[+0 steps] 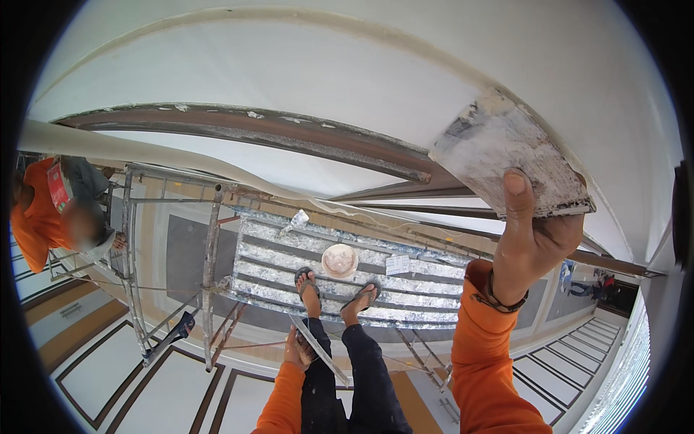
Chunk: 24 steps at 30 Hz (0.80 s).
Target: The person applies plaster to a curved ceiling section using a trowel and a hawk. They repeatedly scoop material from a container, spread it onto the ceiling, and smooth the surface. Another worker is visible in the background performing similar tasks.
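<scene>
A broad, flat, plaster-smeared grey-white blade is pinched in the right grip, the thumb being pressed on its face and the fingers partly hidden behind; it is extended far and left of that hand, near the smooth white curved surface, though contact cannot be told. A thin, pale flat plate, seen nearly edge-on, is clasped in the left grip on its left side. A round whitish container is set on the white-spattered slatted platform.
</scene>
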Each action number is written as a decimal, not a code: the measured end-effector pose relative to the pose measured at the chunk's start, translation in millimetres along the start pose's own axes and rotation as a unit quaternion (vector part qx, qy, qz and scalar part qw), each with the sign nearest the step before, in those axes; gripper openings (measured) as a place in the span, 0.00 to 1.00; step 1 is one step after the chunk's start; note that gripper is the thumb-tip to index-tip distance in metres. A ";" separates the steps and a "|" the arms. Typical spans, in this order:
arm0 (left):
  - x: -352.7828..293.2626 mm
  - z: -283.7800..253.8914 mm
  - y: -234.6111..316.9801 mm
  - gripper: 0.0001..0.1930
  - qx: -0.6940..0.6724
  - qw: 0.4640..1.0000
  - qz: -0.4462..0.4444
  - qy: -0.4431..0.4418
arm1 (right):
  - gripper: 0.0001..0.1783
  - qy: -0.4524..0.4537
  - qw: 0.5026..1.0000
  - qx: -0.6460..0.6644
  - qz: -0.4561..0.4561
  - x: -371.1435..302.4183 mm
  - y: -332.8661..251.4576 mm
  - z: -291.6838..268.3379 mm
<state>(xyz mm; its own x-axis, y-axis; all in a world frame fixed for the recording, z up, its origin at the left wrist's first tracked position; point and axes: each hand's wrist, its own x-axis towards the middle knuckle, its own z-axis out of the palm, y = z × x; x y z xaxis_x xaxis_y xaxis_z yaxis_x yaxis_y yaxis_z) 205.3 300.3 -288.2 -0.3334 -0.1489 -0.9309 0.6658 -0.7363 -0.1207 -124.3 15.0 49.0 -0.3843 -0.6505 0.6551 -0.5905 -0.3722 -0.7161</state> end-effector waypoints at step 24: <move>-5.3 -2.4 14.8 0.27 -0.004 1.000 0.020 -0.014 | 0.15 0.032 0.999 0.000 -0.015 6.9 -13.8 27.6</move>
<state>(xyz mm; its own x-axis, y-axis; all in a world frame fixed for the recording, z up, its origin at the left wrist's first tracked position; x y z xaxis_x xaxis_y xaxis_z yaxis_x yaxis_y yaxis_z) 218.5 291.8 -285.8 -0.3256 -0.1962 -0.9249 0.6843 -0.7240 -0.0873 -99.3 -2.6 56.8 -0.4104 -0.5954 0.6907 -0.6026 -0.3914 -0.6955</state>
